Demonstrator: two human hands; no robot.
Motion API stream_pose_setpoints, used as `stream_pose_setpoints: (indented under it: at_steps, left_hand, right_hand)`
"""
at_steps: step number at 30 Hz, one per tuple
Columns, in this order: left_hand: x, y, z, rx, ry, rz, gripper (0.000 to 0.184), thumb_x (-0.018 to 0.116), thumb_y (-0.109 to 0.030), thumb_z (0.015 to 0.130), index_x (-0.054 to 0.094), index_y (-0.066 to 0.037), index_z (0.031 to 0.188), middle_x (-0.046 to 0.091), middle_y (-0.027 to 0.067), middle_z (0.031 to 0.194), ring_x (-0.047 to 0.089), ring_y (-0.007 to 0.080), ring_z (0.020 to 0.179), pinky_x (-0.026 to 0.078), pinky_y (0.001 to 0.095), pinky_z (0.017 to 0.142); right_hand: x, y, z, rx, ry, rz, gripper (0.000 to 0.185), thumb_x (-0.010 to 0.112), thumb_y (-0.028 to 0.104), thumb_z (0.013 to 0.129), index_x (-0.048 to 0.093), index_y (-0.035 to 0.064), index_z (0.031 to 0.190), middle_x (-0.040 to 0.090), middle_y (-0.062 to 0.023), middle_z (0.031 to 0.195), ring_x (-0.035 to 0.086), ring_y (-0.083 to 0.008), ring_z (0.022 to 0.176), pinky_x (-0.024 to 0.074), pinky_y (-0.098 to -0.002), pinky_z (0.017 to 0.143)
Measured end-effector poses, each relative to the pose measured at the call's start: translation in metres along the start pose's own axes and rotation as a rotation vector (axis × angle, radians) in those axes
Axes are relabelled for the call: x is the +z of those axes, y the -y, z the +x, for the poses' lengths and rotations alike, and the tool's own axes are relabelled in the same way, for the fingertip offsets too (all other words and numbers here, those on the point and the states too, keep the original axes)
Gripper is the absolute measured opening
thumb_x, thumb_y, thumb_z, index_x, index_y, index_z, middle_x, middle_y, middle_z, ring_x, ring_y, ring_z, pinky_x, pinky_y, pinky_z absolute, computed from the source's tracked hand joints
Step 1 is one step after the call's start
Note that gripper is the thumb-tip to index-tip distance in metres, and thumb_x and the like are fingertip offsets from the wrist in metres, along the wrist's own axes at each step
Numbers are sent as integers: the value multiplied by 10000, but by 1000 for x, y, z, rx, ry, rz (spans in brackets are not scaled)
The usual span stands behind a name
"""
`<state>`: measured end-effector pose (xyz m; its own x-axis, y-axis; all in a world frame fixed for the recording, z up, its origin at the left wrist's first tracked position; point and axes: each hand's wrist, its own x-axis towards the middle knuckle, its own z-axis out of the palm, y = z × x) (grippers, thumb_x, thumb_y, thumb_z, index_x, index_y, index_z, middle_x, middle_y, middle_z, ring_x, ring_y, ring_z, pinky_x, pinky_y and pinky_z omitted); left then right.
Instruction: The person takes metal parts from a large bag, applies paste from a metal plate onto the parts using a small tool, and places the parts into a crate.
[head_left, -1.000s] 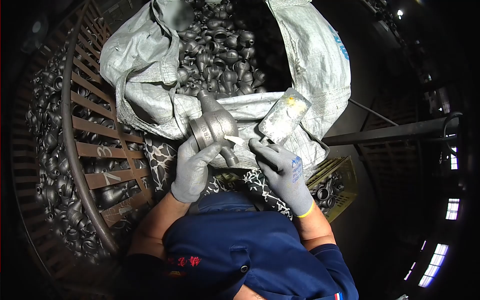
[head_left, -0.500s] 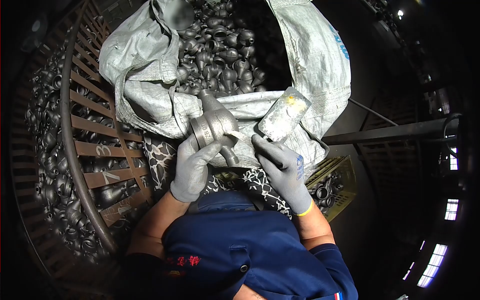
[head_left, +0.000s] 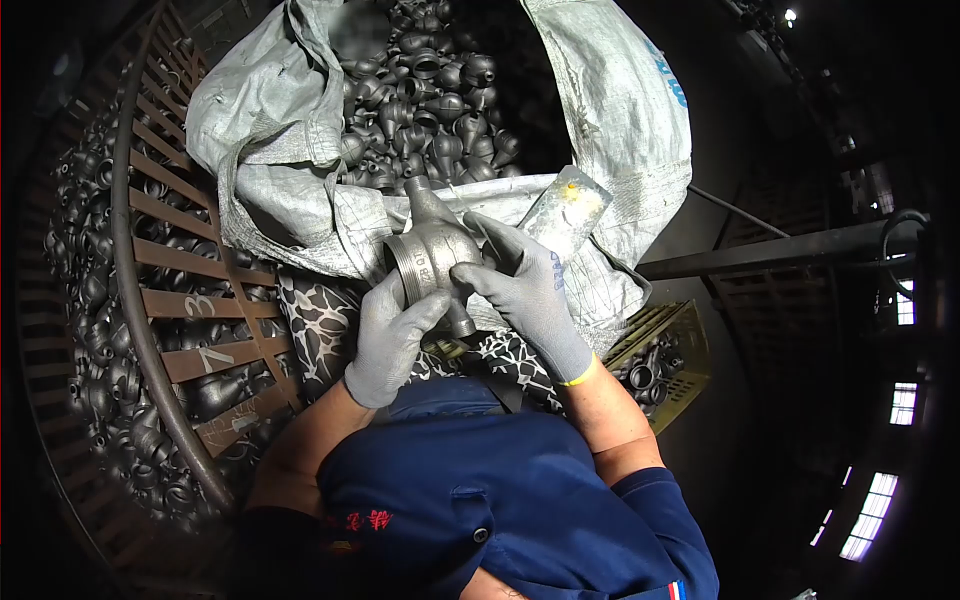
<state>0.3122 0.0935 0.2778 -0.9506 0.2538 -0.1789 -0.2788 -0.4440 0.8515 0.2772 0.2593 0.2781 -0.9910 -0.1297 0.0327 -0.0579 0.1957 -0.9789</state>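
Note:
A dark grey metal casting (head_left: pixel 445 255), like a valve body, is held in front of my lap. It has a wide ringed mouth facing left, raised markings, a narrow neck pointing up and a short stub below. My left hand (head_left: pixel 390 335), in a grey glove, is closed around the ringed mouth from below. On the other side, my right hand (head_left: pixel 530 290), also gloved, grips the rounded body with thumb and fingers apart around its edge. Just beyond the right hand, a flat, scuffed metal plate (head_left: pixel 572 210) with a yellow smear lies against the bag's rim.
A large white woven bag (head_left: pixel 630 110) stands open ahead, holding many similar castings (head_left: pixel 440 110). Left of me is a brown barred metal cage (head_left: pixel 190 303) full of castings. A yellow crate (head_left: pixel 690 385) with more parts sits at the right, below a metal bar (head_left: pixel 780 255).
My right hand has moved left from beside the plate onto the casting. The left hand keeps its hold, and the casting has turned slightly. A pale strip seen at the casting earlier no longer shows.

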Motion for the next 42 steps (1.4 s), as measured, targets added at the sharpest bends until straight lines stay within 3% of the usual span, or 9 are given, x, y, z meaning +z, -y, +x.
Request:
stream_pose_setpoints:
  at_steps: [2,5,13,19,21,29,33,38,42]
  left_hand:
    - [-3,4,2,29,4,26,321,543,-94,896,532,87,1160,655,136,934,648,184,766,530,289,706]
    - [-3,-3,1,-78,80,-76,336,536,-94,897,524,88,1179,654,134,938,647,185,777,529,294,706]
    - [2,-7,2,-21,46,-107,338,525,-71,882,527,77,1186,655,124,945,635,161,732,532,287,702]
    - [-2,-10,7,-8,-25,-156,335,520,-65,899,518,75,1203,659,119,994,651,165,784,536,286,731]
    - [-4,-11,10,11,-44,-160,327,515,-59,903,520,72,1202,660,116,1001,656,166,797,540,291,734]
    - [-38,-18,41,-35,-108,-424,320,499,-113,947,506,-1,1247,638,98,1082,653,199,886,545,333,779]
    - [-71,-77,76,214,83,-246,324,513,-95,922,509,10,1228,651,98,1027,666,225,820,563,346,732]
    - [-122,-209,97,427,-268,-17,268,525,-124,913,564,15,1138,668,125,969,660,193,794,559,319,773]
    - [-233,-289,42,474,-567,305,276,501,-192,946,596,-36,1153,657,59,1060,635,143,901,519,274,809]
  right_hand:
    - [-1,3,2,64,27,37,482,707,90,829,546,-62,1256,648,-109,1115,597,-118,959,486,-247,852]
    - [-5,8,7,215,-9,189,440,686,93,848,559,-57,1242,660,-93,1075,605,-112,927,493,-242,834]
    - [-7,2,-8,-43,69,-137,593,694,39,803,458,-62,1337,590,-91,1168,573,-149,1026,455,-265,916]
    - [-15,4,-20,-35,40,13,510,596,-3,850,475,-30,1345,612,-48,1065,496,-22,762,418,-174,670]
    - [-20,4,-26,212,20,234,441,530,-7,898,486,-29,1336,629,-37,1024,449,0,684,370,-157,598]
    - [-20,-23,-44,296,15,305,361,455,134,988,516,-4,1315,657,-44,902,494,-37,587,407,-182,543]
    - [-18,-30,-47,311,30,247,353,450,85,970,522,-38,1292,674,-78,855,450,-22,508,340,-174,463]
    - [-12,-38,-47,350,50,310,367,448,61,957,504,-44,1304,671,-94,844,419,-19,478,300,-173,435]
    - [-16,-40,-48,350,133,94,495,466,-26,866,479,20,1359,679,-11,963,396,18,596,326,-163,522]
